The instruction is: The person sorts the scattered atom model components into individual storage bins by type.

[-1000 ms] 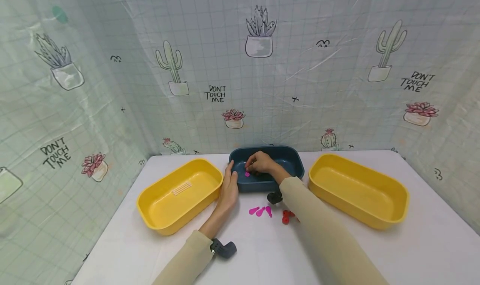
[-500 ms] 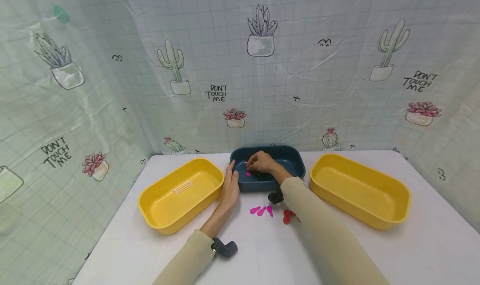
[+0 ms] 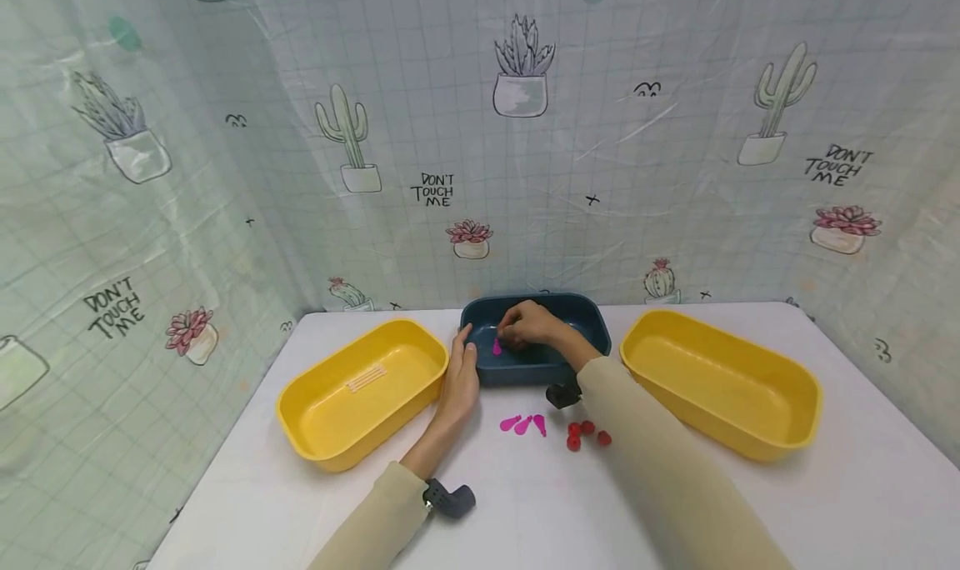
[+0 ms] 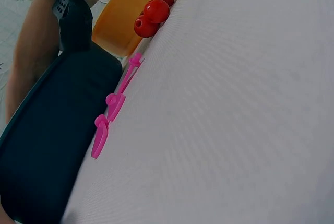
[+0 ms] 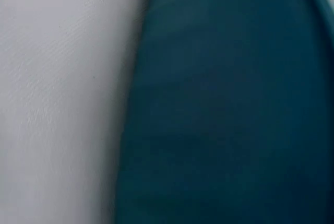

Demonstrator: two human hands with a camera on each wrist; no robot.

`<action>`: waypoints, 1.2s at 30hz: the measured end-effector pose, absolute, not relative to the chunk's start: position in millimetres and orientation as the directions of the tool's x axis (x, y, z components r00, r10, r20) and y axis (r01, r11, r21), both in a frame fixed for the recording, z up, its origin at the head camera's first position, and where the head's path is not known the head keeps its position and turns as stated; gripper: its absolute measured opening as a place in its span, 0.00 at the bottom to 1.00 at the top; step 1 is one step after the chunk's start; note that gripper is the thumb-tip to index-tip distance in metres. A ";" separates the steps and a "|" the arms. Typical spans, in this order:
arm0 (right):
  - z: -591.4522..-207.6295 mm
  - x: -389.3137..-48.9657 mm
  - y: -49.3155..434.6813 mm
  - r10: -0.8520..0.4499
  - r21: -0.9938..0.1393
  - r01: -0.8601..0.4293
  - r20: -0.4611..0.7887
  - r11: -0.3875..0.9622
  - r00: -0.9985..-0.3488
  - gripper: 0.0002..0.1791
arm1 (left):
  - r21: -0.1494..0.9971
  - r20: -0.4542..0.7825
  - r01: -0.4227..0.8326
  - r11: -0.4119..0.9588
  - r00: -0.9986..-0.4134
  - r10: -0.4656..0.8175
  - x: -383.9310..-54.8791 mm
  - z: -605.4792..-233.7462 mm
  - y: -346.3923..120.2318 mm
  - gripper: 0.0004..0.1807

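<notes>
My left hand (image 3: 459, 380) lies along the left end of a dark blue bin (image 3: 540, 375), its fingers straight against the wall and rim. My right hand (image 3: 528, 323) reaches into that bin with bent fingers. Its fingertips are right at the upper end of a pink bulb-shaped plastic piece (image 3: 497, 348); I cannot tell whether they still pinch it. More pink pieces (image 3: 523, 425) lie on the table before the bin; in the left wrist view, each pink piece (image 4: 116, 104) has a round knob. The bin wall (image 5: 224, 98) fills much of the right wrist view.
Several red beads (image 3: 573, 442) sit on the white table (image 3: 525, 512) near my right forearm. A yellow bin (image 3: 322, 452) at left holds a few pale sticks (image 3: 366, 377). Another yellow bin (image 3: 772, 447) stands at right. A patterned curtain (image 3: 420, 137) hangs behind.
My right forearm and wrist have shifted to the right, and the fingertips slightly too. More of the pink piece and the red beads shows. My left hand stays put.
</notes>
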State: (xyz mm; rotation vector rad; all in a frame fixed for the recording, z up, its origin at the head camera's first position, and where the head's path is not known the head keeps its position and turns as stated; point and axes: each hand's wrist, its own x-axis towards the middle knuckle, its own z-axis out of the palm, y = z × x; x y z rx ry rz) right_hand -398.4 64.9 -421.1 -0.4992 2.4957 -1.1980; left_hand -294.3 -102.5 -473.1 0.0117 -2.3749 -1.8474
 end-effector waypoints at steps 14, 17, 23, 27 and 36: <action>-397.5 -361.4 94.2 -0.492 -0.813 -0.313 0.038 0.491 -0.870 0.14 | 0.960 0.103 0.070 0.271 -0.989 -0.109 -291.5 -471.5 -101.2 0.28; -394.5 -348.8 100.5 -0.485 -0.805 -0.326 0.055 0.495 -0.873 0.13 | 0.960 0.104 0.070 0.271 -0.988 -0.112 -292.0 -472.8 -100.3 0.27; -387.3 -324.7 113.2 -0.490 -0.792 -0.363 0.094 0.490 -0.867 0.10 | 0.964 0.096 0.064 0.260 -0.989 -0.111 -291.2 -470.9 -99.3 0.27; -385.4 -307.6 119.9 -0.511 -0.799 -0.380 0.107 0.466 -0.853 0.10 | 0.964 0.108 0.078 0.256 -0.988 -0.107 -291.1 -470.6 -99.6 0.27; -402.2 -280.2 137.2 -0.581 -0.815 -0.351 0.021 0.461 -0.813 0.05 | 0.957 0.156 0.126 0.261 -0.983 -0.096 -291.6 -473.8 -100.0 0.27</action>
